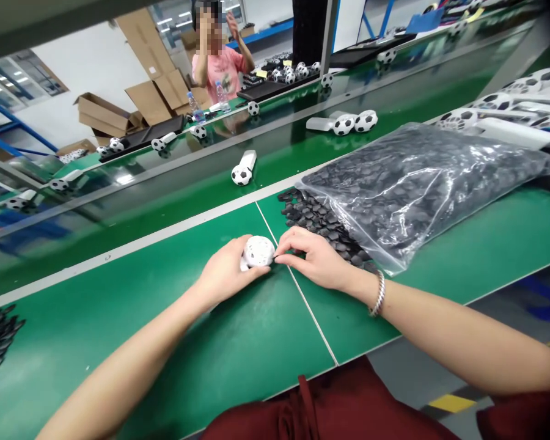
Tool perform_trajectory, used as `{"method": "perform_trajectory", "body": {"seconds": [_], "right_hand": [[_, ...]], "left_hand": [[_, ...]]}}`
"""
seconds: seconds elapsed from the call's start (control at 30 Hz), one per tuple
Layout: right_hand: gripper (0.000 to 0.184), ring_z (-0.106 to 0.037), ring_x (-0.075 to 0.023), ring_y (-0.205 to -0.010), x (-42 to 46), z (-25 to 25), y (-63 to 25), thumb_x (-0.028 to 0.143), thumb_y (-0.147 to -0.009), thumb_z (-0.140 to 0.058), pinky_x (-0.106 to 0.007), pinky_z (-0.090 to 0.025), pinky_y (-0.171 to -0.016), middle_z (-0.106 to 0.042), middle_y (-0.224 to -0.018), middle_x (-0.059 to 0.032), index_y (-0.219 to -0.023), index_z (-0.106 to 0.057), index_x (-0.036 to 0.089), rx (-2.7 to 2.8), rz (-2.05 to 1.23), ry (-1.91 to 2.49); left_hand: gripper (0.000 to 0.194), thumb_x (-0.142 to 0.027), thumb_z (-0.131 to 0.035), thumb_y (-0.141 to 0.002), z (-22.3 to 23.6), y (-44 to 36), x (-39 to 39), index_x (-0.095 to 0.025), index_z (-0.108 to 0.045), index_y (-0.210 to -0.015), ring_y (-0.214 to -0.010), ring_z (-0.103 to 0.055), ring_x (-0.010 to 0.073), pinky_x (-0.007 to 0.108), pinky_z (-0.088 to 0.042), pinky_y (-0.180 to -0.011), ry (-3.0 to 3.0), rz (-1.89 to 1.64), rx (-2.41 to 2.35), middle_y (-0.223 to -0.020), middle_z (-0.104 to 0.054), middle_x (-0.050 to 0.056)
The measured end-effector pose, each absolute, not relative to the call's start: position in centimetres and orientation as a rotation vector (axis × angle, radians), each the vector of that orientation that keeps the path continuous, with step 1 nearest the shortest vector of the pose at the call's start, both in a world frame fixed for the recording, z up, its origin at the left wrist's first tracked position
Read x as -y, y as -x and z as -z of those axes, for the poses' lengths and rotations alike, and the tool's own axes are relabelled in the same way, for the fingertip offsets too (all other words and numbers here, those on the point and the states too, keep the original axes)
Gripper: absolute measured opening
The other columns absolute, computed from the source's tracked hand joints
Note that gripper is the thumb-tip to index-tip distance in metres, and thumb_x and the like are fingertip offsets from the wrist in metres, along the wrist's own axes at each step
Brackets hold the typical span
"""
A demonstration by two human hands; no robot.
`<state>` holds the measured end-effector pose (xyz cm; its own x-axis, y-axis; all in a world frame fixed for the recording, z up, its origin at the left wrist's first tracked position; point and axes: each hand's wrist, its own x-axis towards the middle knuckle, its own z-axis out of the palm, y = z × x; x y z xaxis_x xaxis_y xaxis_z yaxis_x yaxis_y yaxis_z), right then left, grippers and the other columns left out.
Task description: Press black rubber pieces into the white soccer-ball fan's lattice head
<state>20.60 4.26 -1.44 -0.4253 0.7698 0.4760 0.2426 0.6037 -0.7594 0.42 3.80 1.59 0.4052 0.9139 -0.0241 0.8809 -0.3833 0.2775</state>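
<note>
- The left hand (224, 275) has its grip wrapped round a small white domed plastic shell (258, 250), held on the green counter (119, 318).
- The right hand (314, 256) has its fingertips pressed together against the shell's right edge, pinching there.
- Just right of that grip lies a heap of small dark flat pieces (318, 223), spilling from a clear plastic bag (417, 183).

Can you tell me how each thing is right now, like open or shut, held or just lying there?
white ball: held, all white up top.
left hand: grip closed on the white ball.
right hand: fingertips touching the ball's edge.
plastic bag: open, lying flat, black pieces spilling out.
soccer ball toy: lying free on the belt.
cardboard box: open.
</note>
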Motion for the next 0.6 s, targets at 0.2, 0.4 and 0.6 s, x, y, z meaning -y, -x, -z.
{"method": "perform_trajectory", "body": {"seconds": [0.2, 0.4, 0.6], "right_hand": [[0.006, -0.048, -0.0176, -0.091, -4.0, 2.0, -20.0, 0.021, -0.074, -0.066, -0.037, -0.039, -0.087, -0.05, -0.09, -0.0037, -0.072, -0.062, 0.018, 2.029, -0.754, 0.842], [0.012, -0.046, -0.0199, -0.104, -4.0, 2.3, -19.6, 0.021, -0.071, -0.068, -0.04, -0.036, -0.094, -0.048, -0.102, -0.006, -0.07, -0.056, 0.017, 1.955, -0.781, 0.887], [0.047, -0.045, -0.0231, -0.116, -4.1, 2.3, -19.3, 0.024, -0.068, -0.069, -0.04, -0.044, -0.089, -0.048, -0.122, -0.0106, -0.108, -0.045, 0.02, 1.832, -1.026, 1.036]], "left_hand": [[0.066, -0.055, -0.054, -0.074, -1.0, -1.3, -3.2, -0.02, -0.038, -0.128, -0.097, -0.056, 0.0246, 0.036, -0.048, -0.077, -2.352, -0.266, -1.586, -0.115, -0.051, 0.008], [0.066, -0.057, -0.05, -0.076, -0.8, -0.8, -3.3, -0.02, -0.037, -0.129, -0.102, -0.055, 0.0251, 0.037, -0.046, -0.083, -2.392, -0.305, -1.529, -0.119, -0.052, 0.007], [0.059, -0.053, -0.052, -0.076, -0.9, -1.1, -3.4, -0.023, -0.04, -0.126, -0.095, -0.057, 0.0234, 0.035, -0.048, -0.075, -2.371, -0.318, -1.523, -0.111, -0.056, 0.005]]}}
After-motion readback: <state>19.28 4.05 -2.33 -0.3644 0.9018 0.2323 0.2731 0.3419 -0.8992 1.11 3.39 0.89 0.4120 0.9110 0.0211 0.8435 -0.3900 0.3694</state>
